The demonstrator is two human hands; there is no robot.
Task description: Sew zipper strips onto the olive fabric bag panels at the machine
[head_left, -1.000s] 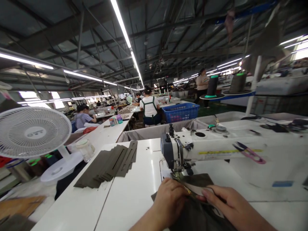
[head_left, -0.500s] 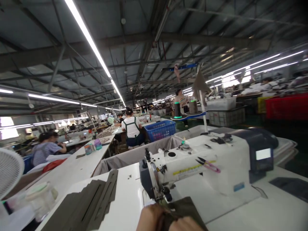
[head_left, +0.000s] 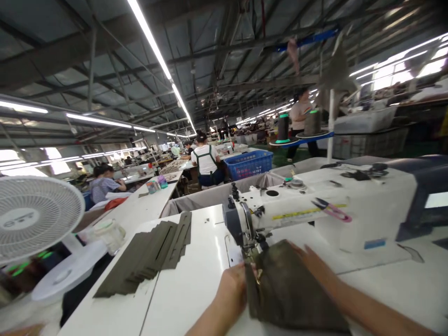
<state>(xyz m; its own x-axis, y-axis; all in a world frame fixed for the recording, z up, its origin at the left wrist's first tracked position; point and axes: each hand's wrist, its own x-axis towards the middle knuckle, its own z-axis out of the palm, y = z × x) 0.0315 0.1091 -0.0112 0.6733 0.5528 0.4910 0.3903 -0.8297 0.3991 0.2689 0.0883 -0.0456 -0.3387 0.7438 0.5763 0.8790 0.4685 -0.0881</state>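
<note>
A dark olive fabric piece (head_left: 294, 289) lies under the needle area of a white sewing machine (head_left: 301, 210), its near part reaching toward me. My left hand (head_left: 231, 287) is closed on the fabric's left edge, just in front of the presser foot, where a folded strip shows. Along the right edge of the same piece is my right hand (head_left: 313, 263), its fingers bent at the cloth and partly hidden by it. Pink-handled thread snips (head_left: 332, 211) rest on the machine arm. Left of the machine, olive fabric pieces (head_left: 150, 256) lie in an overlapping row.
A white fan (head_left: 38, 219) stands at far left, near a clear plastic jar (head_left: 108, 235). Thread cones (head_left: 283, 128) sit on a blue stand behind the machine. Beyond are a blue crate (head_left: 248, 164), a seated co-worker in white (head_left: 206, 161) and another person standing farther right.
The view has turned left and downward. My hands have moved apart: the left stays near the needle, the right is now along the fabric's right edge. More of the piece shows.
</note>
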